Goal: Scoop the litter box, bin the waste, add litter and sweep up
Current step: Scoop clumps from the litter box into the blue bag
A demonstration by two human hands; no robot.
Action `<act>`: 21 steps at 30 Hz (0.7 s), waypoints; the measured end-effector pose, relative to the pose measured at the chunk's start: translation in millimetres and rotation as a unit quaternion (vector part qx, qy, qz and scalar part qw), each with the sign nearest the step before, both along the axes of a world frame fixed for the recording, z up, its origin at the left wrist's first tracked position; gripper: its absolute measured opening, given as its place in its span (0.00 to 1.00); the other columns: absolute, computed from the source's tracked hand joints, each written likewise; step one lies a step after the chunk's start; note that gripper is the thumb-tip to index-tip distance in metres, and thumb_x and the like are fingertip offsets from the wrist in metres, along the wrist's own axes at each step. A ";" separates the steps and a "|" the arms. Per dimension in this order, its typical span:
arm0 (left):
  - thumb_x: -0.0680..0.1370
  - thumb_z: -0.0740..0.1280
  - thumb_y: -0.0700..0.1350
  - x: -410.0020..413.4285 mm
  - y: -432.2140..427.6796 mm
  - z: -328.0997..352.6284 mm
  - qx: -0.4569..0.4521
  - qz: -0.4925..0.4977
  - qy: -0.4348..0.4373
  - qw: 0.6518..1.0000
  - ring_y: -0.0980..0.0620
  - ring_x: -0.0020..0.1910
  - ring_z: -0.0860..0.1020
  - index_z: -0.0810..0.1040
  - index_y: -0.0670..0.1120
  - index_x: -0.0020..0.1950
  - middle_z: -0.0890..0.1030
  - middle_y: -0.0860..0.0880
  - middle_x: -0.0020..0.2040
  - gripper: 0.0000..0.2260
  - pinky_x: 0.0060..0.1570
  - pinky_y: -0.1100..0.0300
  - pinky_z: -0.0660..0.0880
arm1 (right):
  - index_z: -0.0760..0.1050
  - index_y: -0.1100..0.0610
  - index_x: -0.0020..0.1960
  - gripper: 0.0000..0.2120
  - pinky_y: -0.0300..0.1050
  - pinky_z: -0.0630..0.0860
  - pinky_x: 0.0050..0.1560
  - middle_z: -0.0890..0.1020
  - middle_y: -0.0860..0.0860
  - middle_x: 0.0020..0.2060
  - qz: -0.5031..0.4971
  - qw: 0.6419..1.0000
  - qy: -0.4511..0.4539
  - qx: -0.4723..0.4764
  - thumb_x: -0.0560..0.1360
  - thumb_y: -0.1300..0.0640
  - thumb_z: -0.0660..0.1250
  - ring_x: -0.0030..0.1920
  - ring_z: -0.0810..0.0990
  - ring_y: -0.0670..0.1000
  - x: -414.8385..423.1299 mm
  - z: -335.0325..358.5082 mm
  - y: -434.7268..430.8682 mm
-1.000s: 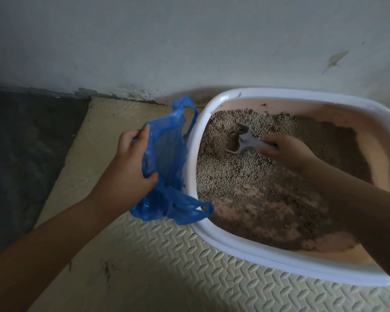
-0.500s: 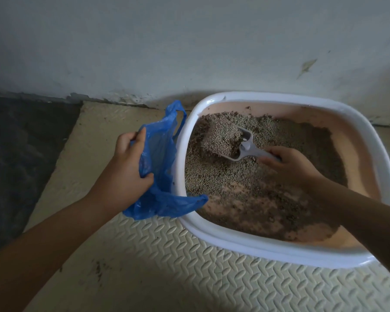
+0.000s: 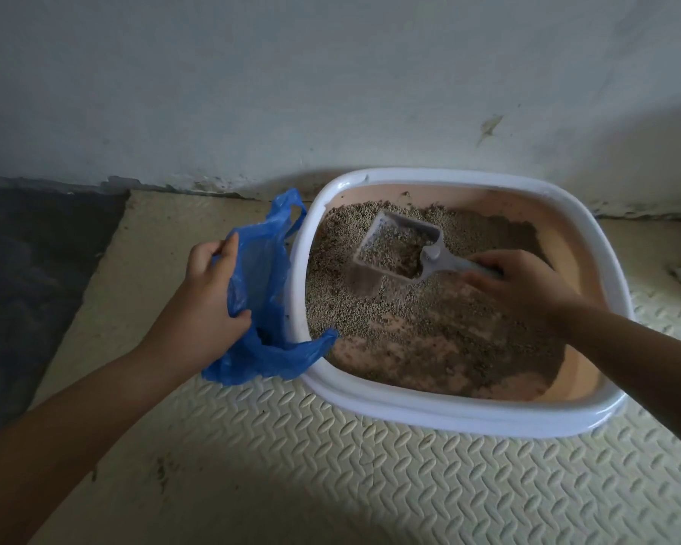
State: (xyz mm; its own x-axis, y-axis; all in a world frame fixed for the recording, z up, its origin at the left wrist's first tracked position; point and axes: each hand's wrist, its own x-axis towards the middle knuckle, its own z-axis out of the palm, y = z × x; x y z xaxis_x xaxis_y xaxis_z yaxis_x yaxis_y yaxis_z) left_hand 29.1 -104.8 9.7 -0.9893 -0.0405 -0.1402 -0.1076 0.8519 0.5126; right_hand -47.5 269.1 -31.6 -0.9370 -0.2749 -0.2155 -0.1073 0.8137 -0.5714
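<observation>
A: Status?

B: Scooping step. The right hand [image 3: 523,285] is wrapped round the handle of the grey scoop [image 3: 398,245]. The scoop is held up over the litter [image 3: 370,312] at the far-left end of the litter box [image 3: 449,413]. It's part-loaded with granules. A blurred streak under its front edge reads as fines sifting out.

A: Bag?

B: The blue bag [image 3: 264,308] sits just outside the box's left wall, with one handle draped over the rim. The left hand [image 3: 209,300] pinches the near side of its mouth, thumb on top, fingers curled into the film. The mouth is partly open, not wide.

A: Box?

B: It's on the cream floor mat [image 3: 331,466], close to the wall [image 3: 331,92]. Litter is thin, with bare pink bottom showing on the near side.

A: Next?

B: My read: let the sift finish, then carry the scoop left over the rim and tip it into the bag. That needs the scoop kept level and the bag mouth spread wider. The risk is spill on the mat. Refill and sweep are not yet done.
</observation>
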 end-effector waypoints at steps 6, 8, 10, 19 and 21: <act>0.73 0.70 0.38 4.0 -1.8 2.2 -0.003 0.005 -0.003 1.000 0.59 0.53 0.68 0.48 0.52 0.78 0.55 0.56 0.69 0.42 0.49 0.62 0.69 | 0.80 0.49 0.47 0.04 0.42 0.67 0.30 0.80 0.51 0.30 -0.006 1.000 0.024 0.003 0.76 0.51 0.67 0.27 0.73 0.48 -0.6 10.8 -1.5; 0.73 0.70 0.38 4.1 -2.3 2.4 0.000 0.005 -0.003 1.000 0.59 0.53 0.68 0.48 0.52 0.78 0.55 0.55 0.69 0.42 0.50 0.61 0.70 | 0.80 0.49 0.47 0.04 0.41 0.67 0.29 0.80 0.50 0.29 0.000 0.999 0.031 0.009 0.76 0.50 0.67 0.27 0.73 0.49 -1.8 10.8 -0.9; 0.73 0.70 0.38 4.2 -2.5 2.3 0.001 0.005 -0.005 1.000 0.59 0.54 0.68 0.47 0.52 0.78 0.55 0.55 0.70 0.42 0.51 0.62 0.69 | 0.81 0.50 0.47 0.05 0.37 0.65 0.27 0.80 0.52 0.30 -0.007 0.999 0.034 0.005 0.76 0.50 0.68 0.28 0.74 0.50 -2.6 12.1 -1.2; 0.73 0.70 0.38 3.5 -2.4 0.8 0.002 0.001 -0.005 1.000 0.61 0.55 0.66 0.47 0.52 0.78 0.55 0.55 0.69 0.42 0.50 0.63 0.68 | 0.82 0.51 0.50 0.06 0.32 0.68 0.31 0.82 0.50 0.33 -0.007 0.999 0.041 0.002 0.76 0.53 0.69 0.30 0.76 0.47 -5.1 18.9 -2.3; 0.73 0.70 0.38 3.9 -2.4 0.9 0.003 0.002 -0.006 1.000 0.61 0.55 0.66 0.47 0.52 0.78 0.55 0.56 0.69 0.42 0.50 0.63 0.68 | 0.82 0.51 0.50 0.06 0.33 0.68 0.31 0.82 0.49 0.32 -0.003 0.999 0.040 0.002 0.76 0.52 0.68 0.31 0.77 0.48 -5.1 19.7 -0.8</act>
State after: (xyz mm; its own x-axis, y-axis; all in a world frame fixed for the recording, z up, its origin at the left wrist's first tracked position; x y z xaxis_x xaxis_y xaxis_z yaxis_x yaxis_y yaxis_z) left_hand 33.0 -107.2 10.7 -0.9875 -0.0438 -0.1515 -0.1168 0.8486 0.5160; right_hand -52.6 268.4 -11.9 -0.9526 -0.2691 -0.1421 -0.1477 0.8170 -0.5573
